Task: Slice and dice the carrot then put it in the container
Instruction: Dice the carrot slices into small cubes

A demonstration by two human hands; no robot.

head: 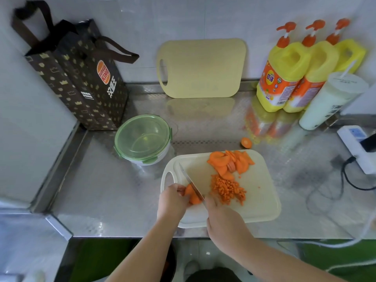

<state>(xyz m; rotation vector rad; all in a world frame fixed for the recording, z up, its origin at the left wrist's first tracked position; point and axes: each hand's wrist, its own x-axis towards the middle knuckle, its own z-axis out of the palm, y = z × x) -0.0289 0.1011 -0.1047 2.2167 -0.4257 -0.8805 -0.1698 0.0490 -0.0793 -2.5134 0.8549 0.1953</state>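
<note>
Because the left hand (173,200) pinches carrot slices (192,196) right beside the knife (191,183) the right hand (223,222) grips, at eight o'clock on the board (261,200), a slip could cut that hand. The container (142,137) waits at ten o'clock.

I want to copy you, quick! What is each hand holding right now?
Left hand: closed, holding orange carrot slices on the pale plastic cutting board.
Right hand: closed, holding the silver metal knife by its handle.

Orange carrot slices (230,161), green-lidded container (142,137), brown crown-patterned bag (81,82), yellow bottles (284,78).
</note>
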